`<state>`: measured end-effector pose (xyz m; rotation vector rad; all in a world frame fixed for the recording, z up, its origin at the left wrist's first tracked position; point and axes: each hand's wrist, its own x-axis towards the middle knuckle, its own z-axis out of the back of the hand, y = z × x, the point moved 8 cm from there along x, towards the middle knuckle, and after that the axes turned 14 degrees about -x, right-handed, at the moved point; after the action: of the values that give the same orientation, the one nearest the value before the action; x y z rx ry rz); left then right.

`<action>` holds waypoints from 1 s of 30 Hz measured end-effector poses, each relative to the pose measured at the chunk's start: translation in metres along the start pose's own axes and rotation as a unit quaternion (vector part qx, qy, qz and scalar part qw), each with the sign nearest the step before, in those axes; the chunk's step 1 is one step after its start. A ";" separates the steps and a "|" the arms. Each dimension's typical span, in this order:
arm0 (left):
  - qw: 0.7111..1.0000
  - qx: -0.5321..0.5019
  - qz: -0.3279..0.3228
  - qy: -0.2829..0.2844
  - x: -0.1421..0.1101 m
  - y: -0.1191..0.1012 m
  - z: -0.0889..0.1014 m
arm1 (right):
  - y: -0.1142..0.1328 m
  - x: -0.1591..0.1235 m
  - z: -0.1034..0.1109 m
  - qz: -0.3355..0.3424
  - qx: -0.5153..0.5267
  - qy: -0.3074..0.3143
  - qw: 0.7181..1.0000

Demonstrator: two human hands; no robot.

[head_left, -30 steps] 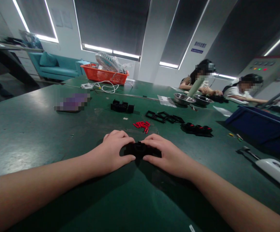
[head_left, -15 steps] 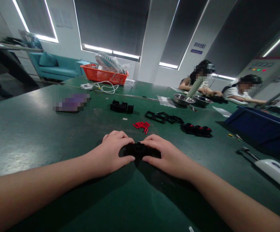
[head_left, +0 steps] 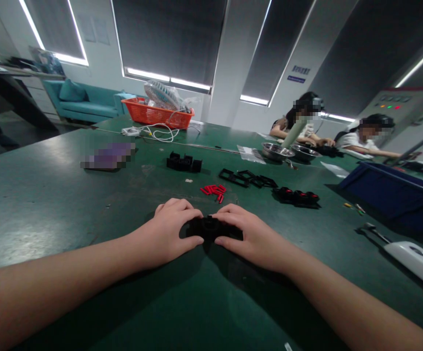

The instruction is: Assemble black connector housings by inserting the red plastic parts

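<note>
"What are the person's hands holding?"

"One thing, shared. The left hand and the right hand grasp a black plastic part, one at each end. Fingers curl over its far side, thumbs press from the near side, and the thumb tips point at each other across a narrow gap."

"Where is it, and what is its shape?"

"It is at the green table, nearer the person's edge than the far one. A squarish raised block shows in the middle; the palms and fingers hide much of the rest. I can't tell whether it touches the surface, which is smooth and slightly scuffed, with a pale glare toward the left edge."

"What lies beyond the hands?"

"Just past them, a loose heap of small, glossy red pieces, short and narrow. Farther toward the far edge sits a black housing with open, upright bays. To its right lie thin, angular black frames, overlapping, then a dark assembly with three rounded humps touched with red."

"And farther right?"

"A deep blue bin, straight-sided, and near it a long, smooth white tool with a slim metal arm."
</note>
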<state>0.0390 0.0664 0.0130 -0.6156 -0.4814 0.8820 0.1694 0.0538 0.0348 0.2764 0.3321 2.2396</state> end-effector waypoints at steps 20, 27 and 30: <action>1.000 0.002 -0.008 -0.004 0.000 0.001 -0.001 | 0.000 0.000 0.000 0.003 0.001 -0.004 1.000; 1.000 0.005 -0.008 -0.007 0.000 0.000 0.000 | -0.001 0.001 0.001 0.001 0.002 -0.004 1.000; 1.000 0.004 -0.008 -0.009 0.000 -0.001 0.001 | 0.000 0.001 0.001 0.000 0.001 -0.003 1.000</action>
<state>0.0387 0.0664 0.0142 -0.5958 -0.4982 0.8755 0.1693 0.0543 0.0362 0.2847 0.3312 2.2384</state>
